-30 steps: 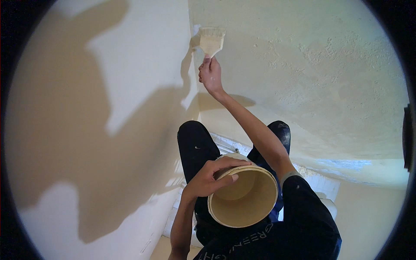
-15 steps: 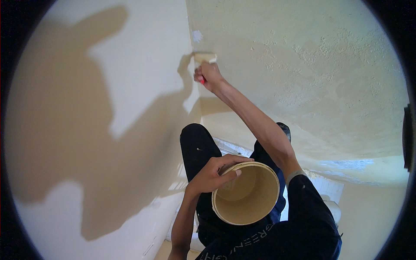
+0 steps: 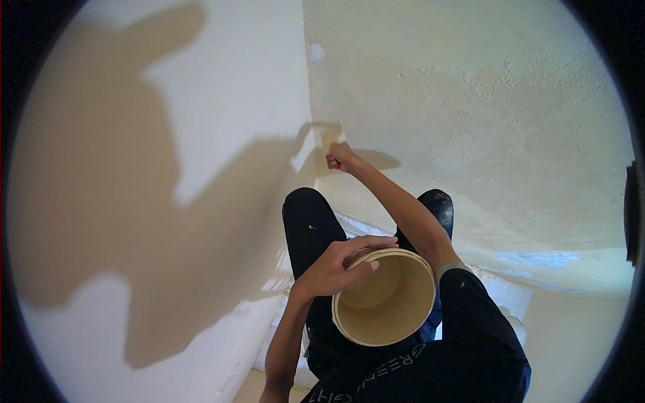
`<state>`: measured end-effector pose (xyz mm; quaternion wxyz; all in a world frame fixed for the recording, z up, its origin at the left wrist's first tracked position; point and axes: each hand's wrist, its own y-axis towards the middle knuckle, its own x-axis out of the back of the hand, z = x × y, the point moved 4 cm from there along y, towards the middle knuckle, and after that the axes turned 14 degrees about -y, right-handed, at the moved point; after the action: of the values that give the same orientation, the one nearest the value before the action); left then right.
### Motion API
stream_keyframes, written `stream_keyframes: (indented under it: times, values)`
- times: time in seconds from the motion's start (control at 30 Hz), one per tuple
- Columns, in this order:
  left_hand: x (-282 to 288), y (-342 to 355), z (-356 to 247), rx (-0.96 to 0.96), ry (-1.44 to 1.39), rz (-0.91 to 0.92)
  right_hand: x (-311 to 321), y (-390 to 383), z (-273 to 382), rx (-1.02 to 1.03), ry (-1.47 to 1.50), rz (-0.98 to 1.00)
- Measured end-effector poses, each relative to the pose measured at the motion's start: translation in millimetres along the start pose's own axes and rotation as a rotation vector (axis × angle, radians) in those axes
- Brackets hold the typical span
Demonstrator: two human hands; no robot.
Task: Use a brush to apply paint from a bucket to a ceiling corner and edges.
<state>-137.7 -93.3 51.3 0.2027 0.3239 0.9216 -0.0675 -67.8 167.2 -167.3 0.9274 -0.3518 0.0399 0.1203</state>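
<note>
My left hand (image 3: 333, 267) is closed over the far left rim of a round cream bucket (image 3: 413, 295), its thumb over the inside edge. The bucket is tipped toward me between my thighs, and its inner wall is coated cream. Farther off, my right hand (image 3: 340, 158) is closed round the red handle of what looks like a flat, wide paintbrush (image 3: 332, 137). Its pale yellowish head lies against the textured wall (image 3: 484, 144), close to the inside corner. Most of the handle is hidden by my fingers.
A smooth white wall (image 3: 235, 80) rises on the left, with my large shadow across it. Rough raised patches mark the right wall. My dark-trousered knees (image 3: 310, 218) stand close below the corner. A dark object (image 3: 631, 213) shows at the right rim.
My right hand and the brush have come down along the corner, nearer my knees. The left hand keeps its hold on the bucket. The view has shifted slightly.
</note>
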Motion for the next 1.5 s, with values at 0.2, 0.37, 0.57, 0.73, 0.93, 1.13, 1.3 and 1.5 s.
stream_keyframes:
  times: [0.2, 0.37, 0.57, 0.73, 0.93, 1.13, 1.3, 1.5]
  values:
    - [6.9, -1.0, -11.2, -0.033, 0.074, 0.047, 11.3, -119.5, -32.0, 0.270, -0.173, 0.090]
    - [-6.2, 25.0, -2.8, 0.110, 0.136, 0.079, 6.7, -226.1, 1.5, 0.516, -0.184, -0.005]
    - [-11.4, 32.5, 28.5, 0.097, 0.093, -0.134, 36.3, -265.3, -4.7, 0.547, -0.106, -0.139]
    - [18.5, 57.8, 52.5, 0.033, 0.017, -0.540, 41.0, -272.4, -16.1, 0.461, 0.014, -0.109]
    - [13.7, 105.3, 80.6, 0.142, -0.241, -0.442, 40.1, -272.0, -17.8, 0.529, -0.096, -0.232]
    - [3.8, 103.5, 92.7, 0.181, -0.341, -0.580, 46.2, -282.9, -29.5, 0.578, -0.177, -0.142]
    - [4.1, 110.5, 92.3, -0.153, -0.531, -0.702, 73.1, -303.4, -36.7, 0.587, -0.355, -0.505]
    - [-3.3, 96.8, 87.2, -0.177, -0.457, -0.664, 92.3, -388.7, -53.9, 0.675, -0.168, 0.084]
